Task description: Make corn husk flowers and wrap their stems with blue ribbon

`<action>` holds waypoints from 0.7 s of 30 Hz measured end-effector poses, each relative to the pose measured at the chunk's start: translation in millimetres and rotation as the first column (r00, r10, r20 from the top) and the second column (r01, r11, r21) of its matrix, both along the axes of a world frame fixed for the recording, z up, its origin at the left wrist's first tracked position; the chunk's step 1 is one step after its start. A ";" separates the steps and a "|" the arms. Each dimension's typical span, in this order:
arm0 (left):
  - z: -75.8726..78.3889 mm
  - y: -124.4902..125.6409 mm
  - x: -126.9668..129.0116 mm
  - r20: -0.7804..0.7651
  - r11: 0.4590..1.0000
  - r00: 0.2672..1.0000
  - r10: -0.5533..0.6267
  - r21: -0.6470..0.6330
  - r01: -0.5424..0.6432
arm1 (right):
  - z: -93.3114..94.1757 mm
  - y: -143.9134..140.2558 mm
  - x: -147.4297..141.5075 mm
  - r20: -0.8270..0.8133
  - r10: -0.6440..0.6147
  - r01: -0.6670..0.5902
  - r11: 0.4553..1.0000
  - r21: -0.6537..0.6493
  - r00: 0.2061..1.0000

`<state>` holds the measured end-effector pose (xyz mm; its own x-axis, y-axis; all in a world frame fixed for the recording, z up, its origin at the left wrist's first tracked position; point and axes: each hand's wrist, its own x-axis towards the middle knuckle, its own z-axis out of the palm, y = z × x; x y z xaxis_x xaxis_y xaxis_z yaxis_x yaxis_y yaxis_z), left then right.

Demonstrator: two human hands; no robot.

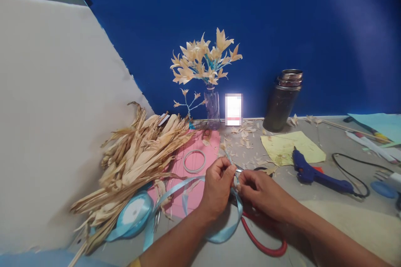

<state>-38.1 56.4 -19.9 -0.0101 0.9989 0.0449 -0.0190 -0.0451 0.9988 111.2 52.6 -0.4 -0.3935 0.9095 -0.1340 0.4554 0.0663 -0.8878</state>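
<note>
- Head view shows both hands meeting over the middle of the grey table [313,162], close in front of the person, so the fine work sits in plain sight.
- Left hand [217,185] is pinched shut around a thin stem [229,159] with light blue ribbon [175,189] at the grip; the fingertips press together to keep the ribbon taut against the stem.
- Right hand [258,189] is likewise closed narrow, fingers touching the same ribbon just beside the left thumb (the exact contact is hidden by the knuckles).
- Ribbon trails from the pinch down and leftward across the pink sheet [188,194] toward its spool [131,216], which lies flat near the table edge; lying flat probably lets it feed slack without rolling away.
- Another loop of ribbon hangs below both wrists, slack.
- Red-handled scissors [265,244] lie under the right forearm, within easy reach.
- Dried husks [138,158] are heaped to the left, partly on the pink sheet, apparently as raw stock.
- Tape ring [194,161] rests on the pink sheet, near the left hand.
- Blue glue gun [316,174] lies to the right beside a yellow paper [288,146], its cord looped behind.
- Finished husk flowers stand in a glass bottle [212,110] at the blue wall, well apart from the hands.
- Metal flask [282,102] stands by the wall.
</note>
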 end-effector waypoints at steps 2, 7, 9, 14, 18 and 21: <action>-1.8 -0.5 0.2 -0.002 1.000 1.000 0.013 0.002 -0.013 | 2.2 -0.6 -0.7 0.083 -0.017 0.012 0.998 0.065 0.996; 1.8 -0.7 1.9 0.028 0.998 0.999 0.043 -0.051 -0.041 | 1.7 0.5 -1.4 0.172 -0.032 0.014 0.995 0.103 0.985; 4.1 0.0 2.8 0.042 0.996 0.998 0.052 -0.073 -0.049 | 1.1 0.6 -1.5 0.179 -0.036 0.021 0.996 0.089 0.983; 7.0 0.1 4.0 0.092 0.992 0.994 0.061 -0.116 -0.050 | 2.0 -0.3 -1.4 0.122 -0.026 0.021 0.999 0.036 0.992; 7.5 -0.2 4.0 0.131 0.991 0.989 0.065 -0.127 -0.048 | 1.8 0.2 -1.8 0.054 -0.018 0.019 1.000 -0.008 0.998; 7.2 1.2 3.3 0.145 0.990 0.987 0.064 -0.132 -0.045 | 0.1 0.3 -2.3 0.004 -0.029 0.029 0.999 -0.037 1.000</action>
<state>-34.8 57.6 -12.8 -0.0616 0.9941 -0.0891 -0.1689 0.0776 0.9826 108.9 53.0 -0.3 -0.3667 0.9149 -0.1686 0.4594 0.0204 -0.8880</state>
